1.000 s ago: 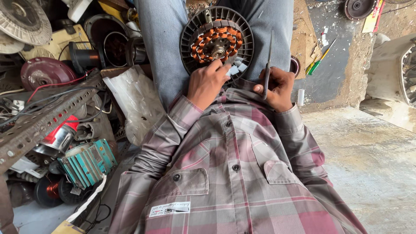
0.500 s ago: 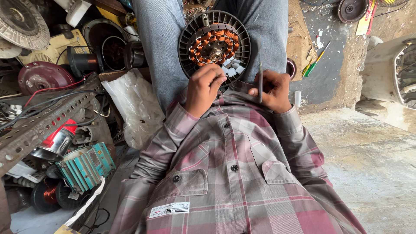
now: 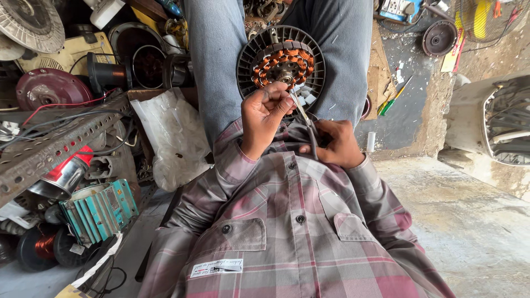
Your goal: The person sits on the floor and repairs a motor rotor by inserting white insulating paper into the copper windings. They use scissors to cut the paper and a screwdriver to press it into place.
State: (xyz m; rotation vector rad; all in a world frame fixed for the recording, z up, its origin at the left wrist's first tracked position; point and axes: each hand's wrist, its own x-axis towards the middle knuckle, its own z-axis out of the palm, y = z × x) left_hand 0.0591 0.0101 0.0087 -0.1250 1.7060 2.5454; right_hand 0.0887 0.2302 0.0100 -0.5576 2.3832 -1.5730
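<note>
A round fan motor stator [image 3: 280, 58], with copper windings and a black finned rim, rests between my jeans-clad legs. Small white insulating pieces [image 3: 307, 95] stick out at its lower edge. My left hand [image 3: 264, 115] reaches up to that edge, thumb and forefinger pinched at the upper end of a thin metal tool [image 3: 308, 128]. My right hand [image 3: 338, 144] lies against my plaid shirt and grips the tool's lower end. The tool slants from the stator down to my right hand.
Left of my leg lie a crumpled plastic bag [image 3: 174, 138], a perforated metal angle bar [image 3: 49, 152], a teal finned motor housing [image 3: 99, 209], a red-and-silver can [image 3: 63, 171] and several motor parts. A concrete step [image 3: 475, 221], a white fan guard [image 3: 505, 118] and green-handled tools [image 3: 395, 99] are on the right.
The right hand has lowered the tool from upright to a slant toward the stator. The left hand has closed its fingertips on the tool's upper end.
</note>
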